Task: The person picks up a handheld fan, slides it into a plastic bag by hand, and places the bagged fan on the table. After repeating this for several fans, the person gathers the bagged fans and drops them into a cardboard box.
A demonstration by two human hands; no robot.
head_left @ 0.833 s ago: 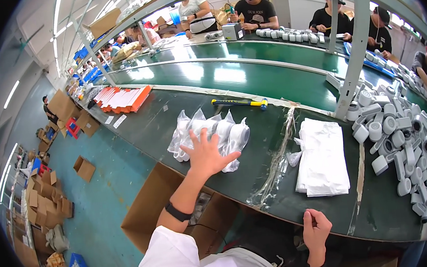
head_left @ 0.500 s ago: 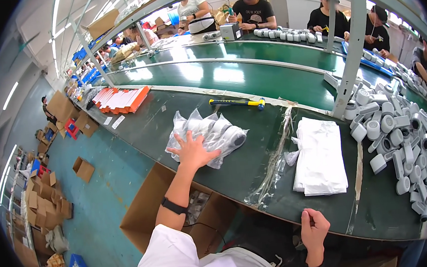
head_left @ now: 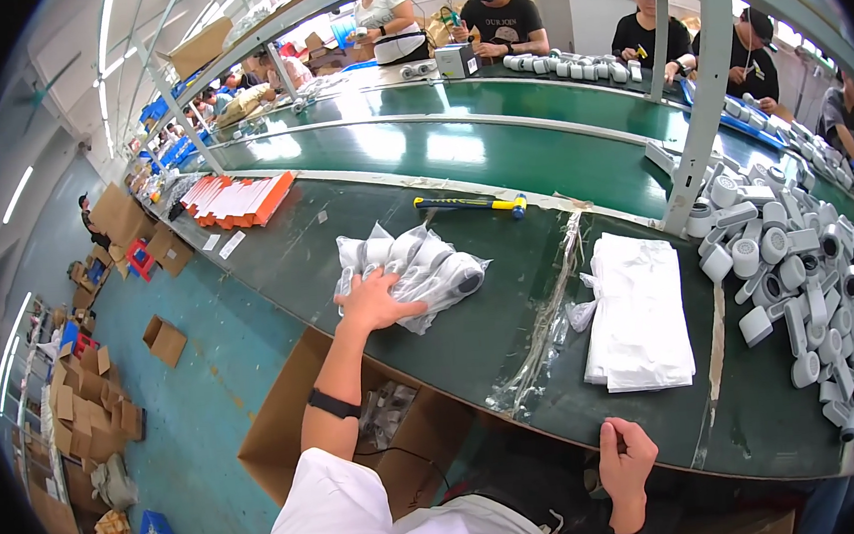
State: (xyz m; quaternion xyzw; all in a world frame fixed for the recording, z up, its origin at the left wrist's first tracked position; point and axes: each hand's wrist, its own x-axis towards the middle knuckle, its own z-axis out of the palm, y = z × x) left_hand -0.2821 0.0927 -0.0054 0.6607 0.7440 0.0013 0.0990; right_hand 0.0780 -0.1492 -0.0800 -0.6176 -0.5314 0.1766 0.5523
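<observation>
Several grey-white plastic parts in clear plastic bags (head_left: 424,257) lie side by side on the dark green workbench (head_left: 475,364). My left hand (head_left: 374,303) bears on their near left end, its fingers bent over the plastic and the thumb on the near side. At the bench's front edge, my right hand (head_left: 626,452) is curled closed, with nothing visible in it. Between the hands, to the right of the bagged parts, is a stack of flat white bags (head_left: 638,316). A hammer (head_left: 472,203) with a yellow and black handle rests behind the bagged parts.
A heap of loose grey-white parts (head_left: 793,268) covers the bench's right end. Orange-and-white flat cartons (head_left: 236,202) lie at the far left. Below the bench edge stands an open cardboard box (head_left: 288,408) holding bagged items. A metal post (head_left: 704,95) rises ahead; co-workers sit across the green conveyor (head_left: 539,163).
My left hand has drawn slightly left, and its spread fingers have bent over the bagged parts. The bags' left end has shifted a little. My right hand stays in place.
</observation>
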